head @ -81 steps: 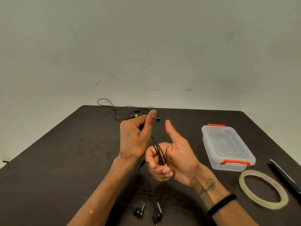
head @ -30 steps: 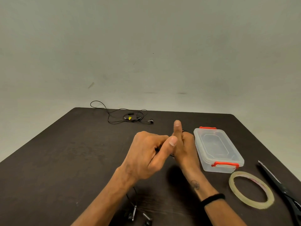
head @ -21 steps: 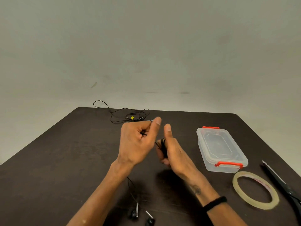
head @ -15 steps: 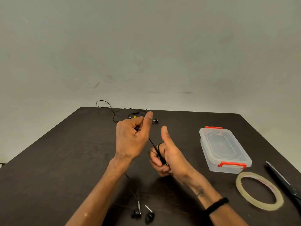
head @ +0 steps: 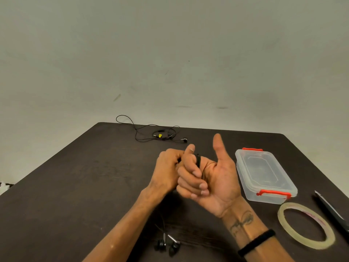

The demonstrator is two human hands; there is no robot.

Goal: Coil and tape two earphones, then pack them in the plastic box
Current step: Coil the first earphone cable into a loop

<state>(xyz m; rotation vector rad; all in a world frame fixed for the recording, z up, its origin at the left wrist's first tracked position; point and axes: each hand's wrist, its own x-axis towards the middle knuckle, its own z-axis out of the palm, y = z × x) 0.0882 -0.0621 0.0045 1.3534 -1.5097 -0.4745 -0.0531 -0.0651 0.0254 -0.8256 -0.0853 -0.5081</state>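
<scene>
Head view shows me partway through the first of the two earphones. My right hand (head: pixel 211 178) has its fingers curled round a bundle of black cable (head: pixel 198 160), thumb sticking up, and my left hand (head: pixel 168 170) is closed just behind it, pinching the loose run of wire. The earbuds (head: pixel 167 245) lie on the bench (head: pixel 79 186) near me, so some winding is left. The second earphone (head: pixel 160 135) lies uncoiled at the far edge. The tape roll (head: pixel 306 225) and scissors (head: pixel 332 212) sit unused at my right. The plastic box (head: pixel 264 174) is lidded, nothing inside. Taping and packing both remain.
</scene>
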